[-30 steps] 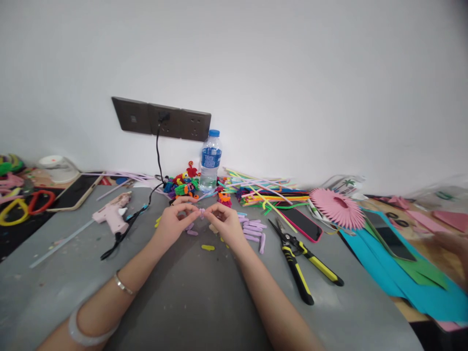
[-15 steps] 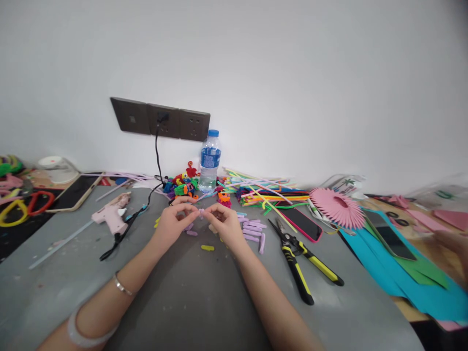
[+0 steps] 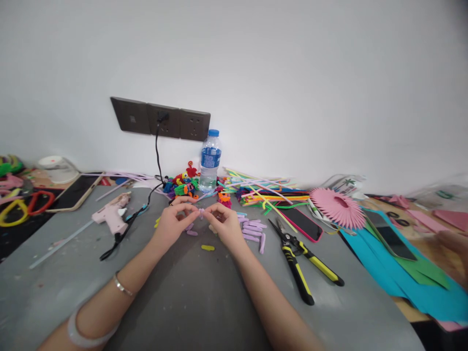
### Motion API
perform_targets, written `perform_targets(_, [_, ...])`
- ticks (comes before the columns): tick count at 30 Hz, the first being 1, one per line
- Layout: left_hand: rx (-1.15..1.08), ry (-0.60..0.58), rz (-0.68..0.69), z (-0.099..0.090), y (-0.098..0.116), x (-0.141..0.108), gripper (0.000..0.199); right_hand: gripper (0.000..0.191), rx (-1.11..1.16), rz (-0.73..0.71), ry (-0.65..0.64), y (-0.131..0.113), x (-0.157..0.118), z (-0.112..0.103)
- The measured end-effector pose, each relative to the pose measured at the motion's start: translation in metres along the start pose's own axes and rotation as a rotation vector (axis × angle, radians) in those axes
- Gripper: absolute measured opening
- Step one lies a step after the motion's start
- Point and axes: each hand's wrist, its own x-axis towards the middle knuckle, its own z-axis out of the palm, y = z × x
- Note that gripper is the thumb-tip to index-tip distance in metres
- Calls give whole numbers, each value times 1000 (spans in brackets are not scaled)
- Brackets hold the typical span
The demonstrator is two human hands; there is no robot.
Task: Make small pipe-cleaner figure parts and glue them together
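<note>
My left hand and my right hand meet over the grey table, thumbs and forefingers pinched on a small light-purple pipe cleaner piece between them. Its exact shape is too small to make out. Below the hands lies a short yellow pipe cleaner piece. More purple pieces are grouped right of my right hand, and a purple piece rests under my left fingers. Black-and-yellow snips lie with handles spread to the right.
A pink glue gun with its cord lies at left. Behind the hands stand a water bottle, coloured pipe cleaner figures and a pipe cleaner bundle. Phones and blue paper are at right, with another person's hand.
Both of my hands stay nearly still with the purple piece pinched between them. The other person's hand at the far right has shifted slightly.
</note>
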Motion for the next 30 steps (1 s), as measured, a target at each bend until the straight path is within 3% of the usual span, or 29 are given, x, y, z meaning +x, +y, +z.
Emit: perform_targets(30, [30,-18,3,-1,2,1,23,23,-45,-44,2,-2,-2,1])
